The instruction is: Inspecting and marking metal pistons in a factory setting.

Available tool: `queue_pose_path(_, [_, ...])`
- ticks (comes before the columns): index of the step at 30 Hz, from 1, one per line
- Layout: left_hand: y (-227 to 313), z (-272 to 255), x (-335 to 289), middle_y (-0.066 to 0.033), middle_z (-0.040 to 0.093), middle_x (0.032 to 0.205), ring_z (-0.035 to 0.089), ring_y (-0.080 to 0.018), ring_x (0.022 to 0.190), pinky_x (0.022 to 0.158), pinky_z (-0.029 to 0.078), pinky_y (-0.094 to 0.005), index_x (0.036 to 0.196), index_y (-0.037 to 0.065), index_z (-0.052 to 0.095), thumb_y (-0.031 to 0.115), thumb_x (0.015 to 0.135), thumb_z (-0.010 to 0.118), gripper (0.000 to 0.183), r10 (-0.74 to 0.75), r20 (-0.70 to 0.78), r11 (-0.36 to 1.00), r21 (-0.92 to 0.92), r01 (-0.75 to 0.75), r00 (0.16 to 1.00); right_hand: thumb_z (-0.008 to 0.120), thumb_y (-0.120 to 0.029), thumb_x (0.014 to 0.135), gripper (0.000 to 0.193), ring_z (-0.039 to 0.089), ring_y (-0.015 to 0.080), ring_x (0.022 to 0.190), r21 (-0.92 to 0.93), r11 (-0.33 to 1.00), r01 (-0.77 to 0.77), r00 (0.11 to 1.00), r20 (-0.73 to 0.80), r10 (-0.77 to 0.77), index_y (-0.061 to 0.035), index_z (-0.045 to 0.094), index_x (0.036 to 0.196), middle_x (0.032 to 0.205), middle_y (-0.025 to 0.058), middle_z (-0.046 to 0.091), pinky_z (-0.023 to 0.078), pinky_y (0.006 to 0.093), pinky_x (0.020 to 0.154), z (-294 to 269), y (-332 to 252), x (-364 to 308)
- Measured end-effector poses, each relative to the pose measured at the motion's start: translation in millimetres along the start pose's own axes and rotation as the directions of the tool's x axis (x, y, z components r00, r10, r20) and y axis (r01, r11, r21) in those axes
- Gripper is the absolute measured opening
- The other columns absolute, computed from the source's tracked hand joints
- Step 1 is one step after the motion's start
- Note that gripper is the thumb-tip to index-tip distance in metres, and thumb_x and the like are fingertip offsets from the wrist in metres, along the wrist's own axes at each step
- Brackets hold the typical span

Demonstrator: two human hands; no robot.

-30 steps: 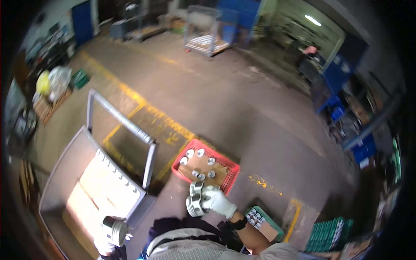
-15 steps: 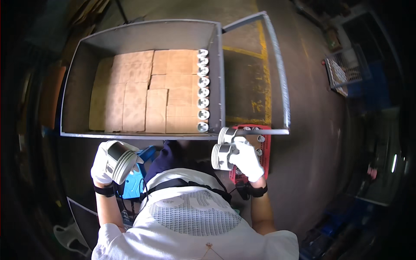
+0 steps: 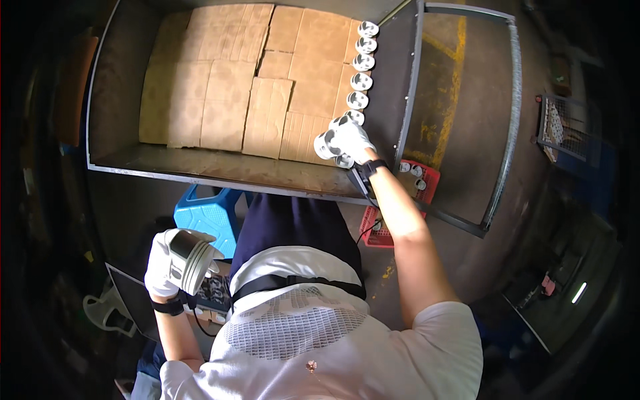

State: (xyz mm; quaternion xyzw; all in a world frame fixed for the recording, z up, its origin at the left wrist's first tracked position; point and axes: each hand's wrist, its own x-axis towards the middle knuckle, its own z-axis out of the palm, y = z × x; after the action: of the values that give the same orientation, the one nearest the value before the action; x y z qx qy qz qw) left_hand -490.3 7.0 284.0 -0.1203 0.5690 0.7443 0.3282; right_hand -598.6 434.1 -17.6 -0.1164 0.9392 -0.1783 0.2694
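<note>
My left hand [image 3: 159, 267], in a white glove, is closed around a metal engine piston [image 3: 193, 260], tilted with its ring grooves showing, outside the bin. My gloved right hand [image 3: 353, 139] reaches into the metal bin [image 3: 200, 177] at its near right. Its fingers are on a piston [image 3: 325, 145] just left of a row of pistons [image 3: 361, 81] along the right wall. A second piston [image 3: 335, 123] shows beside the fingers, partly hidden. The hand also covers part of the row's near end. Flattened cardboard [image 3: 223, 93] lines the bin's floor.
A hinged frame [image 3: 513, 100] projects from the bin's right side. Below it on the floor stands a red crate [image 3: 433, 179] with several pistons. A blue stool [image 3: 207, 217] is in front of the bin, left of my legs. Farther right is a wire cage [image 3: 567, 127].
My right hand has moved forward from above the red crate into the bin, bringing pistons to the row's near end. My left hand still holds its piston. The view has shifted closer over the bin.
</note>
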Motion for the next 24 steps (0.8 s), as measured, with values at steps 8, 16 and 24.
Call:
queue_pose_path(8, [-44, 2, -22, -0.0396, 0.054, 0.117, 0.066, -0.0474, 0.087, 0.064, 0.059, -0.0488, 0.129, -0.006, 0.044, 0.031, 0.089, 0.063, 0.058, -0.085, -0.185, 0.96, -0.277, 0.031, 0.979, 0.067, -0.022, 0.069, 0.029, 0.06, 0.0308, 0.084, -0.133, 0.988, 0.085, 0.99, 0.123, -0.069, -0.0041, 0.064, 0.092, 0.09, 0.0157, 0.062, 0.048, 0.0376, 0.08, 113, 18, 46])
queue_pose_path(16, [-71, -2, -29, -0.0402, 0.052, 0.12, 0.065, -0.0494, 0.094, 0.066, 0.06, -0.0513, 0.132, -0.005, 0.045, 0.026, 0.086, 0.068, 0.06, -0.178, -0.318, 0.933, -0.354, 0.058, 0.931, 0.067, -0.019, 0.079, 0.049, 0.064, 0.0351, 0.102, 0.166, 0.93, -0.329, 0.918, 0.289, 0.273, 0.0018, 0.053, 0.121, 0.108, 0.0209, 0.064, 0.05, 0.0425, 0.087, 139, 20, 51])
queue_pose_path(24, [-57, 6, 8, -0.0407, 0.058, 0.107, 0.067, -0.0484, 0.087, 0.066, 0.061, -0.0491, 0.123, -0.015, 0.046, 0.026, 0.084, 0.07, 0.062, -0.265, -0.437, 0.946, -0.289, 0.145, 0.86, 0.058, -0.012, 0.087, 0.042, 0.069, 0.0391, 0.091, 0.205, 0.88, -0.429, 0.899, 0.192, 0.393, 0.0062, 0.046, 0.123, 0.1, 0.025, 0.067, 0.056, 0.0466, 0.077, 152, 27, 48])
